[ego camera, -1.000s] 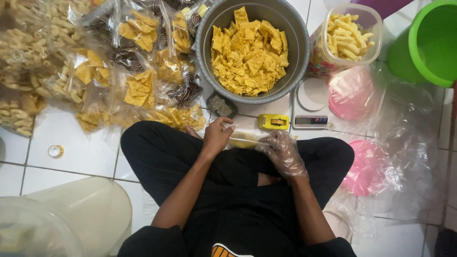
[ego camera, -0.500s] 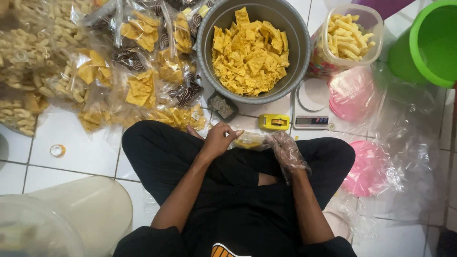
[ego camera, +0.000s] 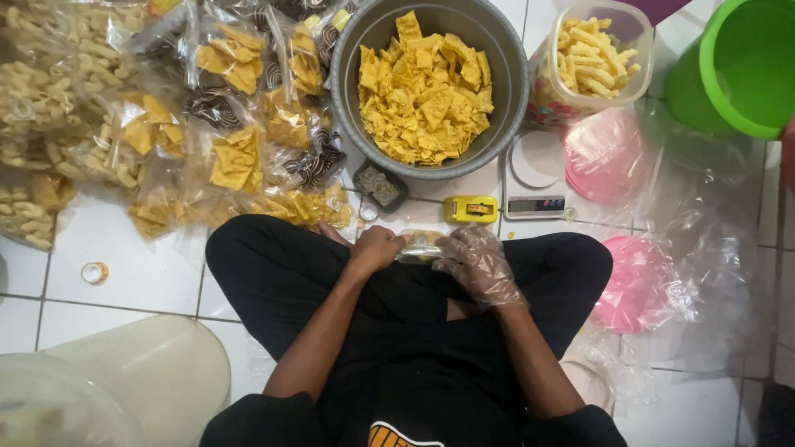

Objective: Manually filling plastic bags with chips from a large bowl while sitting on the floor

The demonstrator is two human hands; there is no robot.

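A person in black clothes sits cross-legged on a white tiled floor (ego camera: 149, 273), seen from above. In the middle of the frame, both hands meet over the lap. The bare left hand (ego camera: 374, 248) is curled closed on one end of a small clear plastic bag of yellow chips (ego camera: 418, 245). The right hand (ego camera: 479, 263), in a thin see-through plastic glove, has its fingers bent loosely around the other end of the same bag. The bag lies sideways between the two hands, just above the knees.

Right above the hands, on the floor, sits a small yellow tape dispenser (ego camera: 470, 209). Beside it, to the right, is a flat white kitchen scale (ego camera: 535, 175). A small dark tray (ego camera: 379, 184) lies to the left of the dispenser.

At the top middle of the frame stands a big round grey metal pot (ego camera: 509, 91) full of yellow square chips (ego camera: 424, 91). To its right is a clear plastic tub of pale yellow stick snacks (ego camera: 590, 60). A bright green plastic bucket (ego camera: 737, 70) is in the upper right corner.

The upper left of the frame is covered by a heap of filled clear snack bags (ego camera: 166, 124). Pink round plastic lids (ego camera: 642, 281) under loose clear plastic lie at the right. A small roll of tape (ego camera: 94, 272) rests on the tiles at the left. A big cloudy white plastic lid (ego camera: 141, 372) fills the lower left corner.
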